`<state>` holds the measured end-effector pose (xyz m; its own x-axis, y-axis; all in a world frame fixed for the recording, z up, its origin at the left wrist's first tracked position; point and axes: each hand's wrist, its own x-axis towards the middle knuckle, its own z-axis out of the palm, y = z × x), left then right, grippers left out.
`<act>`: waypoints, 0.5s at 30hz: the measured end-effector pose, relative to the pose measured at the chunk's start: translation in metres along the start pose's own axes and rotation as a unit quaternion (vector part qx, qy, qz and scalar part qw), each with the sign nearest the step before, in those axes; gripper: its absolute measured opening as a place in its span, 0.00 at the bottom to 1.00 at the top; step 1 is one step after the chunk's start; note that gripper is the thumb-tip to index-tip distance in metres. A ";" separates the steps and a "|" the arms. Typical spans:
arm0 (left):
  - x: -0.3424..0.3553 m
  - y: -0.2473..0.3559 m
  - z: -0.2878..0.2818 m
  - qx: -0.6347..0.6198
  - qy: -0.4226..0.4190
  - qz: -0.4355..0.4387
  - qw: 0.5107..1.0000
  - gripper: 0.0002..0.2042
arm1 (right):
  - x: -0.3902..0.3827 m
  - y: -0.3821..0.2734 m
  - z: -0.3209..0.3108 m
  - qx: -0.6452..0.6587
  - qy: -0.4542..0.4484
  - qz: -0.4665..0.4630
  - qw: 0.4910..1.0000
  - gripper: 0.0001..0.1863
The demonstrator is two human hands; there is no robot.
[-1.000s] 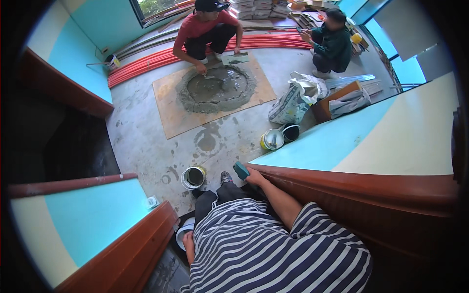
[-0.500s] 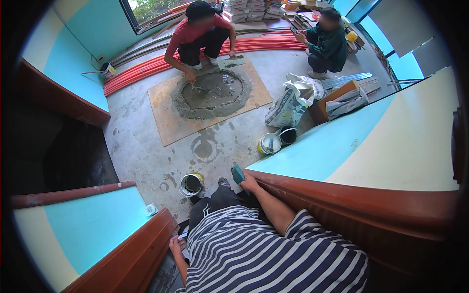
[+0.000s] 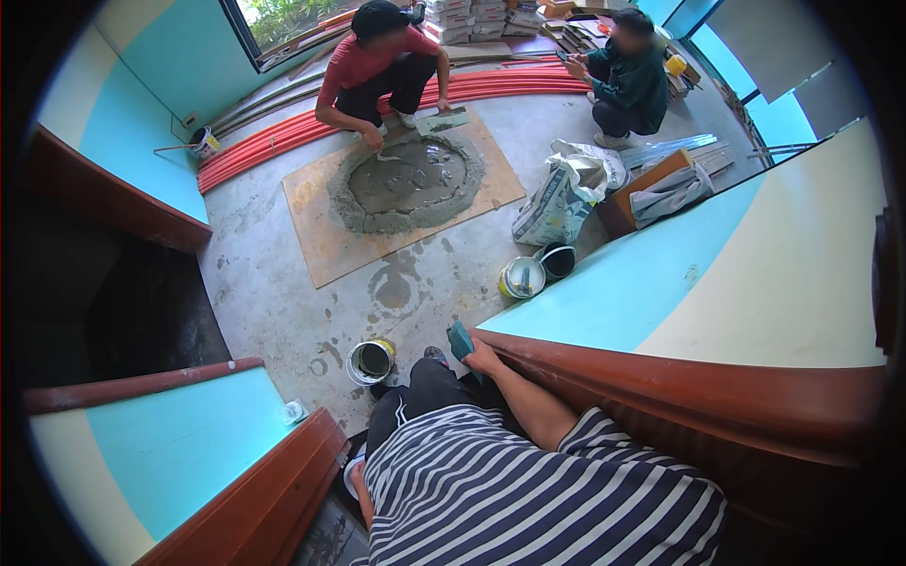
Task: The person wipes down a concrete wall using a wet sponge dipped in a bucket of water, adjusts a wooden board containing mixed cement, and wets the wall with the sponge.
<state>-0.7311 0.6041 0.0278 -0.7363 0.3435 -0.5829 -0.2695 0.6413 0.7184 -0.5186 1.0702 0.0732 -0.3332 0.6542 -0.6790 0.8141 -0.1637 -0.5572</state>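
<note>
Teal object (blocky) — in right hand

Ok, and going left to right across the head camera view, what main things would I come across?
Bucket with a pole by the left wall, open bucket near the feet, green object, right hand holding it, pale bucket with a tool inside, crouching person in dark green.

Left fingers back at the white container, co-worker's small trowel nearer the far edge of the mix
</note>
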 end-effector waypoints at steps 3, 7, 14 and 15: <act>0.001 0.009 0.003 -0.001 -0.006 -0.003 1.000 0.11 | 0.001 0.004 0.002 0.007 0.000 0.006 1.000 0.27; -0.002 0.010 0.004 -0.002 -0.007 -0.004 1.000 0.11 | 0.001 0.007 0.004 0.008 0.000 -0.007 1.000 0.27; -0.010 -0.004 0.005 -0.003 -0.003 -0.006 1.000 0.12 | -0.007 -0.003 0.004 -0.006 -0.018 -0.015 1.000 0.28; -0.013 -0.003 0.004 -0.003 -0.002 -0.007 1.000 0.12 | -0.006 0.001 0.006 -0.007 -0.021 -0.014 1.000 0.28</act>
<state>-0.7183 0.6005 0.0316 -0.7298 0.3377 -0.5944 -0.2835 0.6417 0.7126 -0.5189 1.0617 0.0737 -0.3751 0.6264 -0.6833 0.8106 -0.1358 -0.5696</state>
